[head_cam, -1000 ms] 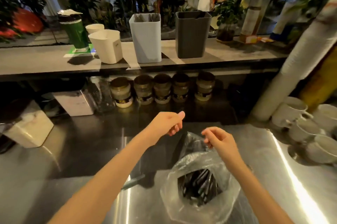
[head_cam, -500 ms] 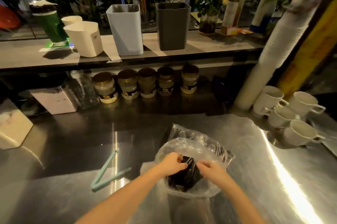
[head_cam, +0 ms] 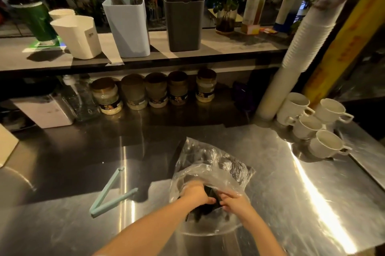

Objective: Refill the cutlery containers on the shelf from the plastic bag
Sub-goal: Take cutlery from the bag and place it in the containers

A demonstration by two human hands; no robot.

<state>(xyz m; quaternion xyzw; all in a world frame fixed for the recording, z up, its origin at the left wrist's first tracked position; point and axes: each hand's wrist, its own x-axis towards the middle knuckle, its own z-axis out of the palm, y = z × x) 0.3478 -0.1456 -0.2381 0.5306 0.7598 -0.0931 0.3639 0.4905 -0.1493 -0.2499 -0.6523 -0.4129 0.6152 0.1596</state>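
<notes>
Because the black cutlery (head_cam: 211,194) in the thin plastic bag (head_cam: 210,164) on the steel counter (head_cam: 291,203) looks light, stiff and slippery, best gathered round the bundle's middle, the left hand (head_cam: 194,194) and the right hand (head_cam: 236,203) reach into the bag's mouth, fingers curled round that bundle.

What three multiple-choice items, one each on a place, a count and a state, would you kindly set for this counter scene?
1. Where does the clip lie?
A) left of the bag
B) in a mug
C) in the grey bin

2. How many jars stand under the shelf?
A) three
B) five
C) eight

3. What state is the bag in?
A) clipped shut
B) open, left grip and right grip on cutlery inside
C) knotted

Answers:
A, the clip lies apart, leftward of the bag.
B, five jars line up in one row.
B, both grips reach through its open mouth.
</notes>
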